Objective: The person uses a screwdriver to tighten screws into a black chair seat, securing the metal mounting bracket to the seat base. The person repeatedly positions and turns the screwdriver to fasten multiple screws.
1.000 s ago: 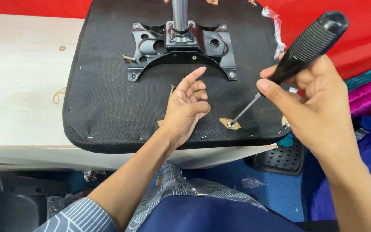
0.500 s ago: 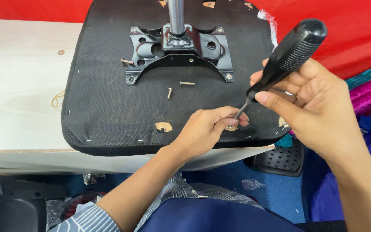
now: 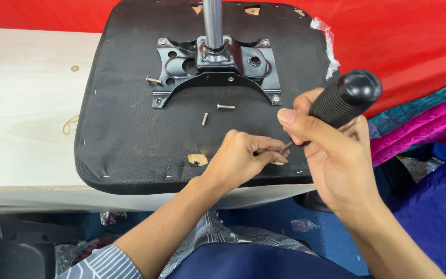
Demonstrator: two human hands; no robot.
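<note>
A pale wooden counter (image 3: 21,103) runs across the view, with red cloth (image 3: 403,36) behind it and blue and magenta fabric at the right. On the counter lies an upturned chair seat (image 3: 125,134), its black fabric underside facing up and overhanging the near edge. A black metal mounting plate (image 3: 215,70) is fixed near the far side, with a chrome post (image 3: 212,23) rising from its middle.

The right hand (image 3: 336,160) grips a screwdriver (image 3: 336,101) by its ribbed black handle, fingers wrapped tight around it. The tool's long axis slants: the rounded handle end points up and to the right, and the thin metal shaft runs down and to the left toward the near edge of the seat. The left hand (image 3: 243,157) rests on the fabric there, its fingers pinched narrow around the shaft's tip, just beside a small bare wooden patch (image 3: 279,163); the tip itself is hidden under the fingertips.

Another bare patch (image 3: 197,159) with a hole sits left of that hand. Two loose screws (image 3: 225,107) lie on the fabric between the hands and the plate, and a third (image 3: 154,80) lies at the plate's left edge.
</note>
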